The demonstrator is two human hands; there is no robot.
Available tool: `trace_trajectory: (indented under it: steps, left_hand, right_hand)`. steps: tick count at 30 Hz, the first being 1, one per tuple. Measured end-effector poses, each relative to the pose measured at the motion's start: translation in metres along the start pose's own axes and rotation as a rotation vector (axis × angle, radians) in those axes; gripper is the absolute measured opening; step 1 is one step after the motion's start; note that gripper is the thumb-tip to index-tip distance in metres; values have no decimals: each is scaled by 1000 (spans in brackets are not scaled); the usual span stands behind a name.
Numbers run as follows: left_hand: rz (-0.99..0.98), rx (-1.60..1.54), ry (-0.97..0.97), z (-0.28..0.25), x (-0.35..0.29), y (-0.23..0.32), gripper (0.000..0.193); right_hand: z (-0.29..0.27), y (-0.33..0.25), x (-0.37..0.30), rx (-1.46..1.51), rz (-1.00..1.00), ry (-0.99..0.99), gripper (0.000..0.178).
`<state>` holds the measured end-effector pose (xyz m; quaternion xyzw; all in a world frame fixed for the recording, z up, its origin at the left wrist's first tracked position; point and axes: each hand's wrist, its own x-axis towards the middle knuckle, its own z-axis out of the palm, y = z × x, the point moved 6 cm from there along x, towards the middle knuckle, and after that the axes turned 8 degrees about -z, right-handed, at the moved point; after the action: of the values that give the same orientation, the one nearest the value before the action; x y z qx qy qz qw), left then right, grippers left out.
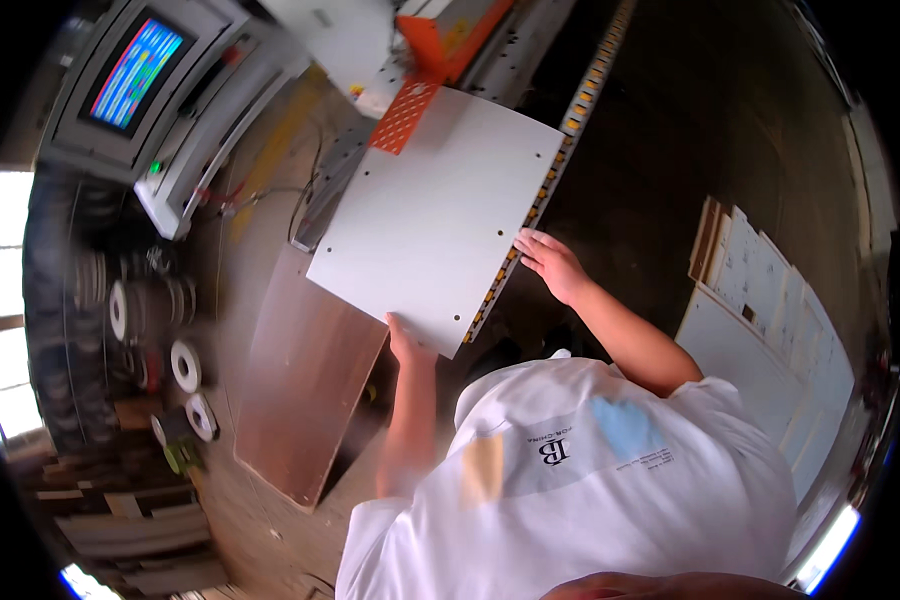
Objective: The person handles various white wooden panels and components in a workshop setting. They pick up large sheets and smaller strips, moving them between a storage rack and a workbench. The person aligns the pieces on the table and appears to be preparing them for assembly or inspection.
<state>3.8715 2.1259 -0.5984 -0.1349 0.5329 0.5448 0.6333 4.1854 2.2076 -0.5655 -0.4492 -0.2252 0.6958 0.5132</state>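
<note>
Dim workshop in a round fisheye view, its corners black and straight edges bowing near the rim. A window (6,268) at left glares white, fringed blue; 2 more bright patches (828,548) flare at lower left and lower right. The white panel (435,220) looks evenly lit; deep shadow fills its right. The left forearm (411,435) is softly blurred.

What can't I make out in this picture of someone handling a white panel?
Head view, left hand: most fingers, hidden by the white panel.
Head view, panel's underside: turned away from the camera.
Head view, panel's far-left corner: covered by the perforated orange plate.
Head view, screen: its lines, too small and blurred.
</note>
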Motion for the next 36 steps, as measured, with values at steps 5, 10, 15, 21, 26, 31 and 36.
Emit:
trace_trajectory:
  steps: [5,10,15,21,26,31,36]
  left_hand:
    - [-76,94,-49,78,-13,-16,59]
    - [-50,173,-91,102,16,-23,65]
    - [-42,293,-187,147,34,-40,61]
    - [148,680,-53,127,95,-26,54]
    - [686,972,-293,158,64,-50,38]
    - [332,1084,-450,253,-31,-206,30]
    - [55,1312,-788,308,-54,-353,29]
  right_hand:
    - [-20,-25,34,-72,-76,3,48]
    - [-24,-50,22,-433,-155,-44,54]
    - [-126,-8,-50,-688,-173,2,59]
    - [-341,107,-227,-1236,-25,276,49]
    - [-445,176,-379,-1193,157,571,23]
    - [-470,199,-399,-1420,436,469,28]
    - [-488,135,-364,-690,115,815,30]
